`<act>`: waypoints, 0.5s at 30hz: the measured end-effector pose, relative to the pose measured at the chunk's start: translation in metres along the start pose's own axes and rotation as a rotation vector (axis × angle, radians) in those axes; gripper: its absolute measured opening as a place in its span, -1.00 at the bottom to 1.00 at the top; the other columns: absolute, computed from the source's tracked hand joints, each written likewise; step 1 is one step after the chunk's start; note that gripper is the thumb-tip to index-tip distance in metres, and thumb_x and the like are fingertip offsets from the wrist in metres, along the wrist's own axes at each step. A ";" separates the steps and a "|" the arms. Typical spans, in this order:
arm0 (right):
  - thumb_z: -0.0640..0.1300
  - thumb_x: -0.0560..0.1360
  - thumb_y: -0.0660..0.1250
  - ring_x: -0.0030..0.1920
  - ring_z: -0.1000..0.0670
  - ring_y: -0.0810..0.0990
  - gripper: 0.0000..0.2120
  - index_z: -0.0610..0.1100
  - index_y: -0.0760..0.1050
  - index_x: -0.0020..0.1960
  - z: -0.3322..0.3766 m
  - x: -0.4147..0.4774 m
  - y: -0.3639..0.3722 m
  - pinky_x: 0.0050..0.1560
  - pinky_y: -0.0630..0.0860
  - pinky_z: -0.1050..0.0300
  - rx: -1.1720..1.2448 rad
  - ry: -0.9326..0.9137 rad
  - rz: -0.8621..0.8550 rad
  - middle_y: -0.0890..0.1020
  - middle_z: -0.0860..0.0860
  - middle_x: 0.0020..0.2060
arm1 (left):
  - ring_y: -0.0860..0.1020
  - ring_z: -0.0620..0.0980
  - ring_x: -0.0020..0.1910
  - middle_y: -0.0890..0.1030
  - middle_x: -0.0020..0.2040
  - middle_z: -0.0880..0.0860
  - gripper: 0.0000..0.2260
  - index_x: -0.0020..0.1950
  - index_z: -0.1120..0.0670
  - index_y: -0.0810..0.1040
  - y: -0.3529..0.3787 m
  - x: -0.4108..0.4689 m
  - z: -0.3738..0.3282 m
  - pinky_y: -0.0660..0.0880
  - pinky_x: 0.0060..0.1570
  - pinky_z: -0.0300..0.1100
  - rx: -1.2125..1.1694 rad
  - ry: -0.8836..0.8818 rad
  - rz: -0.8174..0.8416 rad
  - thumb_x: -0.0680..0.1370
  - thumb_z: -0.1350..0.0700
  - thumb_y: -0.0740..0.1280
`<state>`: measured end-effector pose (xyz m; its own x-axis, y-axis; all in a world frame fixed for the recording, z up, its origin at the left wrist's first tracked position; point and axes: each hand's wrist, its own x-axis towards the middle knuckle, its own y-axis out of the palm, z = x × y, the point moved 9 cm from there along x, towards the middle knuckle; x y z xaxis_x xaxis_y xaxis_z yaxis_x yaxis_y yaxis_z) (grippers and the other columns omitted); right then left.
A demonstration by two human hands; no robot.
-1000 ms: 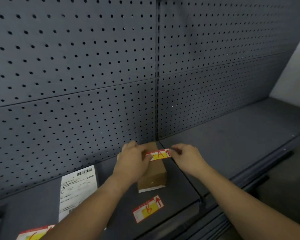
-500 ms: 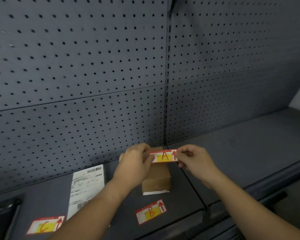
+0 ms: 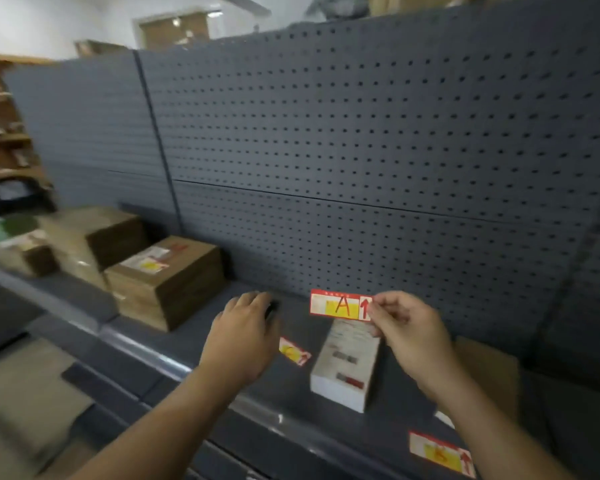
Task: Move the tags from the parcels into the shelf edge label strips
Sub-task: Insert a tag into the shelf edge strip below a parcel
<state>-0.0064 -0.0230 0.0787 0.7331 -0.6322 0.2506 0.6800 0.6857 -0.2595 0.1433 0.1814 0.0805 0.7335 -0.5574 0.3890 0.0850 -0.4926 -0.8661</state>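
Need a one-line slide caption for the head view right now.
Right hand pinches tag A above the white parcel; left hand hovers over the shelf.

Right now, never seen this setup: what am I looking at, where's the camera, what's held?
No machine: a person works bare-handed. The picture is from a wide-angle camera on their head, looking down at a grey shelf with a pegboard back. The right hand pinches a red-and-yellow tag marked A. The left hand hovers over the shelf, fingers relaxed, holding nothing. On the shelf lie a white parcel, brown boxes, a second tag beside the left hand and a third tag at the near right. The clear strip along the front edge likely takes the tags.
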 end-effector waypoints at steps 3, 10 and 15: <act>-0.14 0.55 0.38 -0.29 0.14 0.64 -0.97 -0.05 0.59 -0.06 0.025 -0.004 0.081 -0.34 0.54 0.28 0.048 -0.035 0.180 0.68 0.03 -0.25 | 0.44 0.09 0.25 0.49 0.27 0.01 -0.67 0.34 0.00 0.44 -0.047 -0.034 0.065 0.43 0.20 0.01 0.028 -0.138 -0.040 0.59 -0.05 0.21; -0.20 0.55 0.38 -0.24 0.11 0.66 -0.95 -0.07 0.59 -0.06 0.118 -0.041 0.273 -0.22 0.59 0.26 0.164 -0.214 0.500 0.70 0.02 -0.25 | 0.46 0.04 0.23 0.54 0.24 0.02 -0.68 0.32 0.02 0.47 -0.169 -0.127 0.209 0.40 0.21 -0.08 0.190 -0.395 -0.213 0.59 -0.02 0.23; -0.18 0.55 0.39 -0.17 0.08 0.67 -0.94 -0.04 0.59 -0.05 0.176 -0.081 0.400 -0.16 0.63 0.18 0.234 -0.296 0.654 0.69 0.04 -0.22 | 0.49 0.09 0.21 0.53 0.24 0.06 -0.70 0.31 0.07 0.47 -0.240 -0.185 0.310 0.43 0.20 -0.05 0.272 -0.536 -0.275 0.61 0.03 0.21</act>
<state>0.2048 0.3664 0.1187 0.9317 0.0306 0.3621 0.0635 0.9674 -0.2451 0.1966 0.6097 0.1191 0.8888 0.0090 0.4582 0.4330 -0.3441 -0.8331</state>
